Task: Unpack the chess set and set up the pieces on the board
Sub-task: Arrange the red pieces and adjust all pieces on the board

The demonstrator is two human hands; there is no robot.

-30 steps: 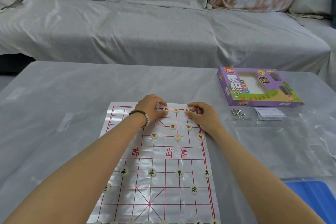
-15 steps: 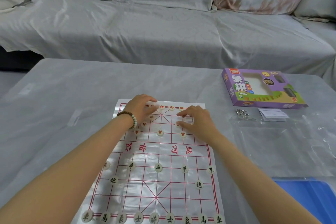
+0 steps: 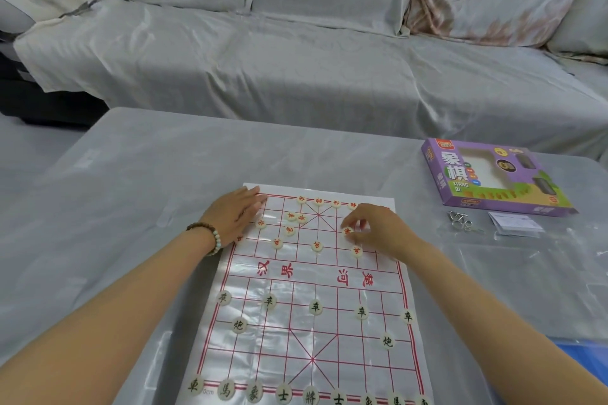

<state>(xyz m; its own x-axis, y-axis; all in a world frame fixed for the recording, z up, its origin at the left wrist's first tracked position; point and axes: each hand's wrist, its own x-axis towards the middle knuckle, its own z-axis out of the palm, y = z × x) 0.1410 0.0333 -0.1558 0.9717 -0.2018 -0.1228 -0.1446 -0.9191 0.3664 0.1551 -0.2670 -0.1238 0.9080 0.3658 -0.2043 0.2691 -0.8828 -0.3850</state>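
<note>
On the board (image 3: 286,339), right hand (image 3: 381,233) pinches a red piece (image 3: 347,231); left hand (image 3: 235,214) rests flat.

Metal rings (image 3: 459,221), perhaps a puzzle, lie beside a paper slip (image 3: 515,223), before a draped sofa (image 3: 296,59).

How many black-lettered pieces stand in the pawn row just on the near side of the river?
5 black pawns, on alternate lines of the board: left edge, left of centre, centre, right of centre, right edge. None seems hidden.
</note>
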